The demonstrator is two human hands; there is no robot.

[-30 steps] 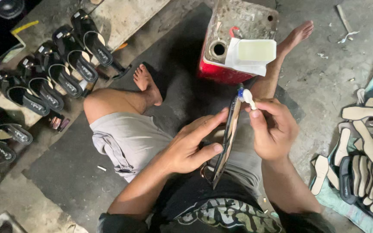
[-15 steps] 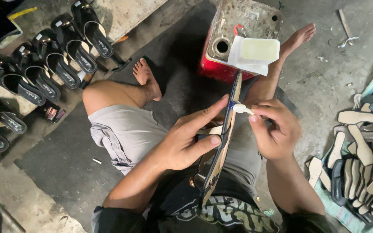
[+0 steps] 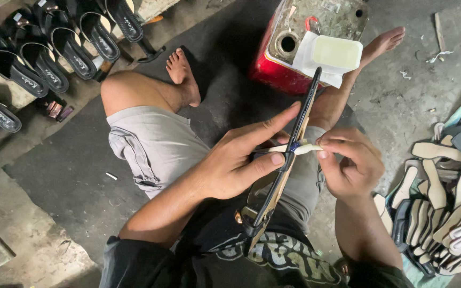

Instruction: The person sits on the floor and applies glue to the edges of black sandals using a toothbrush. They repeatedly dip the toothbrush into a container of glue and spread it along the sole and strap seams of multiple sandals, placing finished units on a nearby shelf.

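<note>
Black sandal sole [image 3: 294,144] stands edge-up over the lap, clamped in the left hand [image 3: 241,160]. Right hand [image 3: 350,165] pinches a pale applicator [image 3: 302,148], now lower along the sole's edge than a second ago, well below the glue tub [image 3: 337,52].

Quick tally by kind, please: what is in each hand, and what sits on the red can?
Black sole, in left hand: 1
White applicator, in right hand: 1
Pale tub, on red can: 1
Total: 3
</note>
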